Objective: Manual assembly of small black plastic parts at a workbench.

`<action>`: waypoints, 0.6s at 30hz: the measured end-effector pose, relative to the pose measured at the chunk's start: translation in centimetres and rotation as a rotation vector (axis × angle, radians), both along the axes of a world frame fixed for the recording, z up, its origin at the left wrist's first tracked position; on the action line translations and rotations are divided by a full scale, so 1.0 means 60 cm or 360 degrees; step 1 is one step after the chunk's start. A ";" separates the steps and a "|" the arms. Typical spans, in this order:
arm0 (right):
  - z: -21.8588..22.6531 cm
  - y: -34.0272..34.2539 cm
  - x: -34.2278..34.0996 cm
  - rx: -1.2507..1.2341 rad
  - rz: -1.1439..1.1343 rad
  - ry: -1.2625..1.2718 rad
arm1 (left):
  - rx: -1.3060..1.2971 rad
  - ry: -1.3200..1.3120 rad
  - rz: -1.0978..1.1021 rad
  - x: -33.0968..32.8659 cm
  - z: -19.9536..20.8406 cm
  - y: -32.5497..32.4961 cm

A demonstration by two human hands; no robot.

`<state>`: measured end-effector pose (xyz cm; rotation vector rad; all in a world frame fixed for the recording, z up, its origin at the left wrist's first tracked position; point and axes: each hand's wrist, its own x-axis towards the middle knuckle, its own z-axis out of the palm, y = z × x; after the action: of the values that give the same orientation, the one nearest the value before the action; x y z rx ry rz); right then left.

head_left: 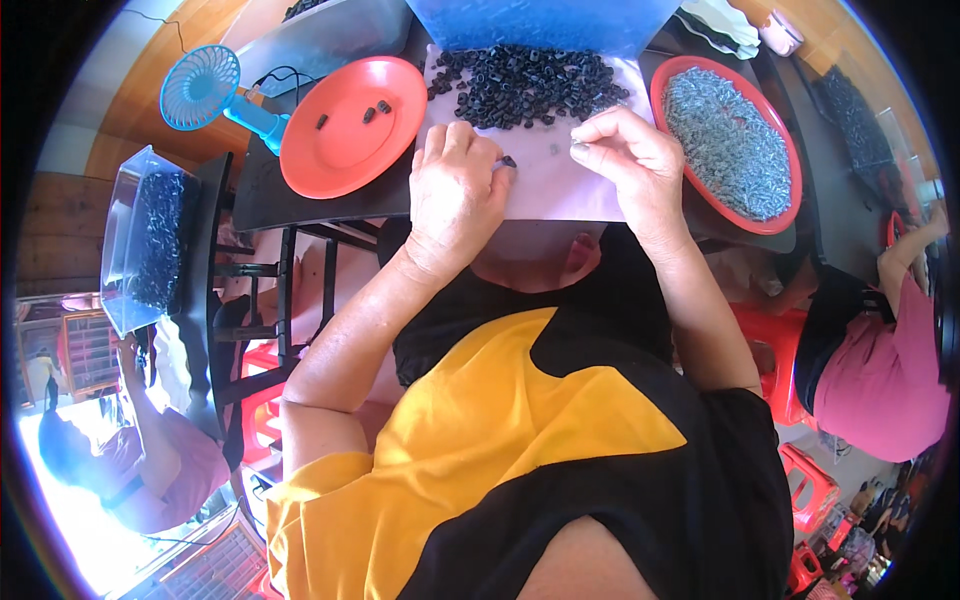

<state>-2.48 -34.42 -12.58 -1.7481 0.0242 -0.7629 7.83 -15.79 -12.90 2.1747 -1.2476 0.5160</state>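
Observation:
My left hand (450,190) is closed over the near part of a white sheet, with a small black plastic piece (508,161) pinched between thumb and forefinger. My right hand (640,165) faces it from the other side of the sheet. Its thumb and forefinger pinch a small silvery piece (578,143), too tiny to make out fully. Just beyond both hands lies a loose pile of small black plastic pieces (540,85). A red plate (340,150) left of my left hand holds a few black pieces. Right of my right hand, a red bowl (792,205) is filled with small silvery metal pieces.
A blue bin (540,25) stands behind the pile. At the left are a blue fan (205,90) and a clear tub (125,240) of dark pieces. One person (150,460) sits at far left, another in pink (880,370) at far right, near red stools (770,350).

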 end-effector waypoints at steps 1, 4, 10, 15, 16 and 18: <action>0.000 0.003 0.000 -0.0004 0.0002 0.0003 | 0.0089 -0.0062 0.0041 -0.001 -0.001 -0.001; -0.006 0.006 0.000 0.0083 0.0068 0.0069 | 0.0143 -0.0108 0.0089 -0.013 0.007 -0.004; -0.010 0.011 0.006 0.0118 0.0061 0.0164 | 0.0087 -0.0040 0.0079 -0.010 0.006 -0.018; -0.008 0.009 0.003 0.0144 0.0079 0.0125 | 0.0224 -0.0127 0.0038 -0.002 -0.002 -0.011; -0.009 0.008 0.003 0.0143 0.0079 0.0126 | 0.0300 -0.0220 0.0063 -0.002 -0.004 -0.008; -0.011 0.004 0.003 0.0152 0.0105 0.0114 | 0.0373 -0.0311 0.0088 0.001 -0.006 -0.004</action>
<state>-2.32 -34.18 -13.23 -1.6764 0.0500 -0.6410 7.89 -16.05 -13.28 2.4063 -1.4154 0.6464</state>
